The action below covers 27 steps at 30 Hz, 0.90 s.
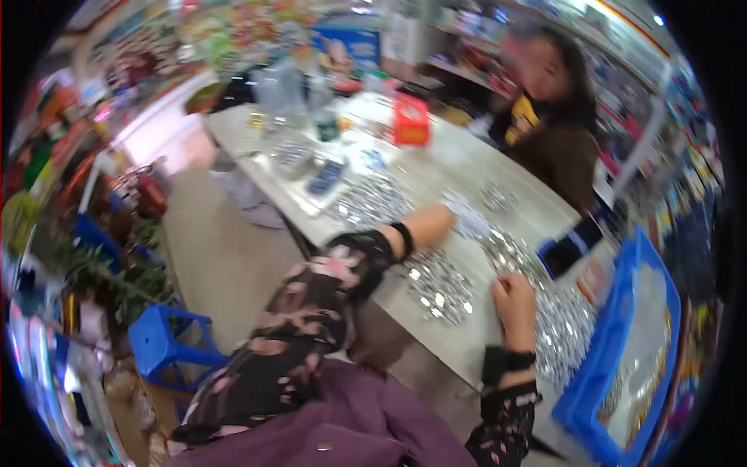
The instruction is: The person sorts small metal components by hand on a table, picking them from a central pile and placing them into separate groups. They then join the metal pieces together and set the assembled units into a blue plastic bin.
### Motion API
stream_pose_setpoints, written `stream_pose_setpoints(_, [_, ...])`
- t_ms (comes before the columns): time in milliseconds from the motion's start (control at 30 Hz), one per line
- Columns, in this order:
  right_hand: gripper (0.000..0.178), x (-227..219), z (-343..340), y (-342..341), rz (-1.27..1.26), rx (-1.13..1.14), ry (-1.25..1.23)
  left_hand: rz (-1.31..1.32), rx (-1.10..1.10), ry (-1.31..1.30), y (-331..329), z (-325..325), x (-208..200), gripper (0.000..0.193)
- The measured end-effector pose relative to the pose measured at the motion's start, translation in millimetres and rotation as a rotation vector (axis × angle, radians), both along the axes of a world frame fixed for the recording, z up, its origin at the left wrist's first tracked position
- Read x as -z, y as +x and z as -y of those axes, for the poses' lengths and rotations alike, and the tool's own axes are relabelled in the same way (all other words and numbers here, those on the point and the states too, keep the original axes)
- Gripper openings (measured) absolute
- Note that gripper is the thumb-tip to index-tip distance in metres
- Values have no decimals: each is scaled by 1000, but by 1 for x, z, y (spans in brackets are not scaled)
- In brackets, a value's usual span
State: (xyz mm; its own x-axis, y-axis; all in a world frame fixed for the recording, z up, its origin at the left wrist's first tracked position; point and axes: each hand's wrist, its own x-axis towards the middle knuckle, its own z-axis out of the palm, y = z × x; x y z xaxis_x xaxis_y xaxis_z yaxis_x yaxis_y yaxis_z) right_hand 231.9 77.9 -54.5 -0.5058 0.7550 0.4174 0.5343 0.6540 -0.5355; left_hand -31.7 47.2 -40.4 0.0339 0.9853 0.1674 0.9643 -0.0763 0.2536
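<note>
A pale, smooth-looking table [443,159] runs diagonally across the middle of the frame. At the lower centre, the wearer leans over it in a purple garment [334,412] with black floral sleeves [299,311]. A seated co-worker [556,148] in brown faces the table at upper right. At lower right stands a long blue tray [583,385], its walls apparently plastic; a blue stool [159,342] is at lower left. Glossy silver pieces [440,292] lie loose in several heaps around the centre and right of the table. A boxy red carton [411,121] stands at upper centre.

The left hand [430,226] reaches in among the heaps at centre; its fingertips are hidden, so whether it grasps anything cannot be told. The right hand [513,303], right of centre, has its fingers curled in, with nothing visible in them. The step seems to be handling the loose pieces; so small and apparently slick, they would call for a light fingertip pinch. Blur hides their exact shape.
</note>
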Motion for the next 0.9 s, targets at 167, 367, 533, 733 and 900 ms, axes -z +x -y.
stream_pose_setpoints(167, [14,-12,9,-3,49,30,-38,179,-95,-56,10,16,-29,13])
stream_pose_setpoints(367, [13,-14,5,-10,53,-36,48,714,-31,49,16,40,-46,12])
stream_pose_setpoints(533, [8,-16,8,-12,-47,-37,-76,1175,31,-64,35,67,-44,13])
stream_pose_setpoints(733, [7,-6,1,-6,-204,-75,-243,1392,31,-49,55,83,-25,17])
stream_pose_setpoints(900, [6,-3,1,-7,-363,-143,-385,1442,-25,-152,65,82,-18,20])
